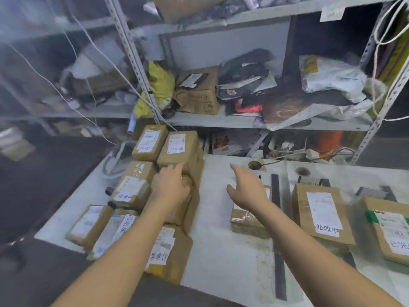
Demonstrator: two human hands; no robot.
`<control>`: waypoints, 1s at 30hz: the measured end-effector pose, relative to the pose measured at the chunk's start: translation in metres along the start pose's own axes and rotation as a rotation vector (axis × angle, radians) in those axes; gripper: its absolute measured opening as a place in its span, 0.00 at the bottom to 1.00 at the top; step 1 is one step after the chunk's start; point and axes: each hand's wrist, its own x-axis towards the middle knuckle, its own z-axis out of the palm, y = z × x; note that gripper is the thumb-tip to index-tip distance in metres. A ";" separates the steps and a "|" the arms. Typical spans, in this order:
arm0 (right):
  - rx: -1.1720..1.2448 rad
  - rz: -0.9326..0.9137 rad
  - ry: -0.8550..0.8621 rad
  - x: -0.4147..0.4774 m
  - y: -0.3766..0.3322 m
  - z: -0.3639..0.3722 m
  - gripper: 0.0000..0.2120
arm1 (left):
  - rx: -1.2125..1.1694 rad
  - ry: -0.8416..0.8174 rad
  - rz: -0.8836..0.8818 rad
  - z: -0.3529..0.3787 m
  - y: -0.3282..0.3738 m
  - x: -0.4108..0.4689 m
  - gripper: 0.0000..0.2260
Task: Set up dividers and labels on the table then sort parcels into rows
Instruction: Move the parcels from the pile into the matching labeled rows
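Note:
Several brown cardboard parcels with white labels are piled on the left part of the white table [221, 251]. My left hand [170, 185] rests on this pile, fingers on the near edge of the top parcel [179, 147]. My right hand [245, 187] hovers open above the table's middle, fingers stretched forward, over a small parcel [247, 222]. A dark divider strip [277, 235] runs front to back on the table. Right of it lie a labelled parcel [321, 213] and a parcel with green tape [389, 229].
Metal shelving [243, 122] behind the table holds bags, a carton and loose packaging. Two cable holes [256, 165] sit at the table's far edge, with cords nearby. A dark chair or cloth [44, 185] lies left of the table.

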 end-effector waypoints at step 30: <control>0.242 0.228 0.010 0.233 -0.270 0.157 0.09 | -0.686 -0.152 -0.028 0.015 -0.293 0.205 0.22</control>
